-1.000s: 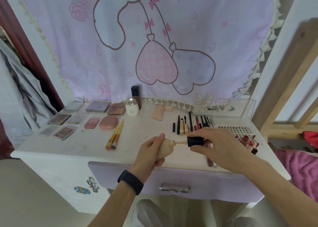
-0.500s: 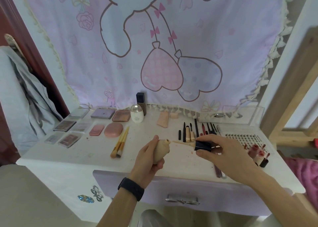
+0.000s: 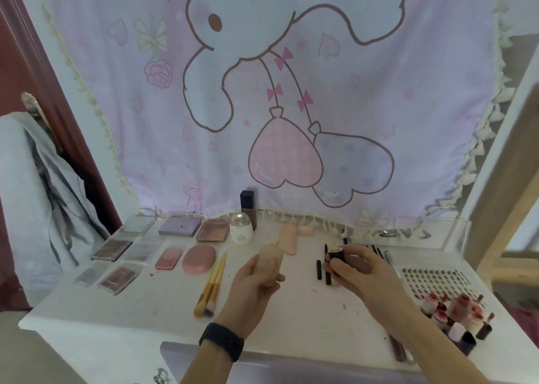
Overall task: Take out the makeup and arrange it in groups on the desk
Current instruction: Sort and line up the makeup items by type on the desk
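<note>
My left hand [image 3: 253, 284] grips a beige foundation bottle [image 3: 271, 259], held upright above the middle of the white desk [image 3: 145, 319]. My right hand [image 3: 358, 270] holds the bottle's black cap [image 3: 336, 256] over the row of dark pencils [image 3: 323, 268], apart from the bottle. Eyeshadow palettes [image 3: 113, 249] lie grouped at the left, a pink compact [image 3: 199, 259] and two yellow brushes [image 3: 212, 287] sit nearer the middle, and lip tints [image 3: 455, 315] stand at the right.
A white egg-shaped bottle [image 3: 241, 228] and a dark square bottle [image 3: 248, 211] stand at the back by the pink curtain [image 3: 291, 106]. A lash tray [image 3: 434, 280] lies at the right. Grey clothing [image 3: 35, 197] hangs left. A lilac drawer front [image 3: 291, 366] is below.
The cap with its applicator wand has come away from the bottle, and my right hand has carried it right and back. My left hand has raised the bottle. The camera has tilted up.
</note>
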Available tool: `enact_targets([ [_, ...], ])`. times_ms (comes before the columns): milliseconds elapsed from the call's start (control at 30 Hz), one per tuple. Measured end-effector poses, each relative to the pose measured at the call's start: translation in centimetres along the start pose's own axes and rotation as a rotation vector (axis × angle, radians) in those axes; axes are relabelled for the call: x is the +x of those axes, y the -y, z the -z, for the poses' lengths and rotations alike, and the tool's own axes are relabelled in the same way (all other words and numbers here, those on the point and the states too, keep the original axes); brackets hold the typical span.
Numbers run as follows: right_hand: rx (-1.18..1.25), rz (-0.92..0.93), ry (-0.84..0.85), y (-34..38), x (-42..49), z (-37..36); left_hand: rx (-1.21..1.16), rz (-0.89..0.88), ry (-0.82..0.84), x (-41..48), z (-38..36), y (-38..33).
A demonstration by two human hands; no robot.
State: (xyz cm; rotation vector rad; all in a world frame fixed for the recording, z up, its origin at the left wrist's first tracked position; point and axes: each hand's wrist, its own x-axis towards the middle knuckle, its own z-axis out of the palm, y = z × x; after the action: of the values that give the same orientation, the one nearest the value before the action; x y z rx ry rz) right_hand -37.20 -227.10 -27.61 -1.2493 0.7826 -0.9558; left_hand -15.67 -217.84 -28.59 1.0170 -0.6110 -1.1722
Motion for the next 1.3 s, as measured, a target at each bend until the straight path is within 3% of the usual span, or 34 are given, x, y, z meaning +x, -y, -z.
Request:
enact_targets([
  [267, -0.331, -0.037, -0.064, -1.0, 6.0, -1.9, 0.65, -0.135, -0.101, 5.3, 1.6, -1.3],
  [467, -0.503, 0.031, -0.082, -1.7, 8.8, -2.7, 0.928, -0.136, -0.002, 8.3, 1.9, 0.1],
  [1300, -1.371, 0.139, -0.186, -5.0, 9.0, -2.4, 1.147, -0.186, 0.015, 10.2, 2.9, 1.3],
])
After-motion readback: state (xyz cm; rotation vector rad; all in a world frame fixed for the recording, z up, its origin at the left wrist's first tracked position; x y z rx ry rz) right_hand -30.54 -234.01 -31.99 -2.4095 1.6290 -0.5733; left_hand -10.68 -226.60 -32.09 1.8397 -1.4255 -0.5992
